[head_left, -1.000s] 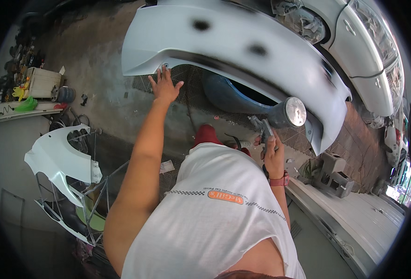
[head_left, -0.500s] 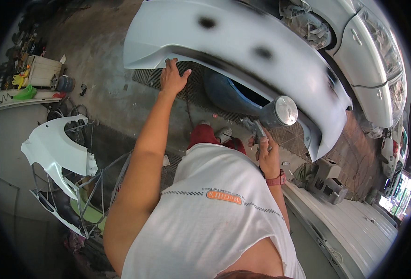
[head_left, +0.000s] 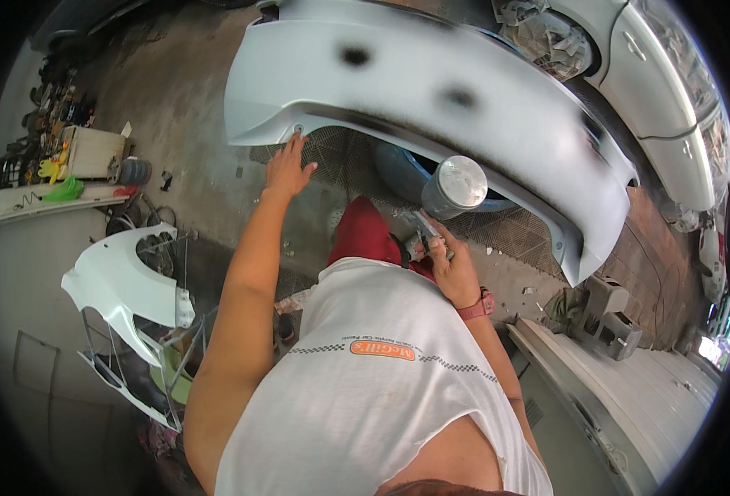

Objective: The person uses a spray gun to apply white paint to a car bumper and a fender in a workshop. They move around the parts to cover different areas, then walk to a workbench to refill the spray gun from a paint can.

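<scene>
A long pale silver-white car bumper (head_left: 398, 87) with blurred dark patches stretches across the area in front of me. My left hand (head_left: 288, 169) is open, fingers stretched out, with its fingertips at the bumper's near lower edge beside a small round hole. In my right hand (head_left: 456, 269) is a spray gun (head_left: 420, 225), the fingers wrapped round its handle. On top of the gun sits a round metallic cup (head_left: 462, 183), tilted so that its lid shows. The cup overlaps the bumper's lower edge in view; I cannot tell how far apart they are.
Beneath the bumper is a blue rounded container (head_left: 392, 169) above floor grating (head_left: 348, 157). To the left, a white fender (head_left: 117, 269) hangs on a metal frame. At right are a silver car (head_left: 650, 83) with plastic-covered parts and a grey boxy part (head_left: 604, 318).
My right hand has carried the spray gun leftward along the bumper. My left hand stays at the lower edge, slightly nearer its left end. A red-trousered leg has come forward; the view has shifted.
</scene>
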The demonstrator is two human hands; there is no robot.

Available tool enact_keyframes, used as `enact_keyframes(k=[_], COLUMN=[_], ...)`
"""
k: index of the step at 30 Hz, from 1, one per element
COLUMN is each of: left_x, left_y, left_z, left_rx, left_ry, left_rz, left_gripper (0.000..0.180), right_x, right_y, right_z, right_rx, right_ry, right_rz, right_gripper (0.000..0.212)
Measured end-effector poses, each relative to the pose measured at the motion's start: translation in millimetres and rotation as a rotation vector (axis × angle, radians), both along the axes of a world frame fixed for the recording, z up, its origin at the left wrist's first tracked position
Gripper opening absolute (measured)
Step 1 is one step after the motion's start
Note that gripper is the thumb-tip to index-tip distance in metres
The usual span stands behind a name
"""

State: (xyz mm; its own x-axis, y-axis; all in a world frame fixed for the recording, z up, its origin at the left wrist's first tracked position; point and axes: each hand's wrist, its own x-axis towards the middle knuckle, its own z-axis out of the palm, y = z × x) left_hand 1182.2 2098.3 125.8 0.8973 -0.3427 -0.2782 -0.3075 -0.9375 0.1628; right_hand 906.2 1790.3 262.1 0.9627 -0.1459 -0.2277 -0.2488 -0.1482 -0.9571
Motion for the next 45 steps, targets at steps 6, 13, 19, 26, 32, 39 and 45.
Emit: enact_keyframes(k=[6,13,19,26,32,39,45], left_x=[15,28,53,61,55,55,61], left_y=[20,21,55,51,71,117,101], left_z=[-6,-6,7,-10,-11,-11,-11], left_rx=[-0.069,-0.322,-0.342,-0.266,-0.195,-0.122,-0.236], left_ry=[0.008,0.129,0.215,0.045,0.326,0.283,0.213], left_rz=[-0.119,-0.221,-0.401,-0.669,-0.646,-0.646,-0.799], left_gripper=[0.079,0.073,0.066,0.071,0.083,0.079,0.078], right_x=[71,154,190,206,211,209,198], right_y=[55,149,189,211,218,217,215], right_z=[5,-18,-23,-25,-20,-13,-8], right_rx=[-0.120,-0.173,-0.181,-0.133,-0.146,-0.182,-0.315], right_ry=[0.037,-0.003,0.125,0.089,0.130,0.152,0.079], right_rz=[-0.060,-0.118,-0.156,-0.263,-0.227,-0.255,-0.224], right_gripper=[0.049,0.049,0.048,0.046,0.046,0.046,0.052])
